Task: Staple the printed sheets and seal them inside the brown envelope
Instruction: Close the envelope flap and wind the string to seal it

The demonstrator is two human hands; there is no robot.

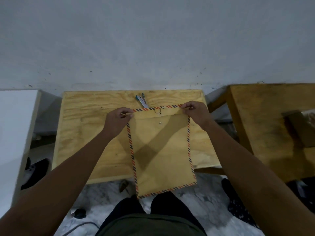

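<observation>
A brown envelope (162, 150) with a red-and-blue striped border hangs over the front of the small wooden table (88, 133). Its flap is folded down along the top, with two metal string buttons and a thin string near the middle. My left hand (117, 120) pinches the flap's left corner. At the flap's right corner my right hand (194, 113) pinches it as well. The stapler (142, 101), white and teal, lies at the table's far edge just beyond the envelope. No printed sheets show; whether they are inside the envelope I cannot tell.
A second wooden table (272, 125) stands to the right with a dark object on it. A white surface (15, 125) stands to the left. The grey wall runs behind. My legs and a marbled floor with a cable and small items lie below.
</observation>
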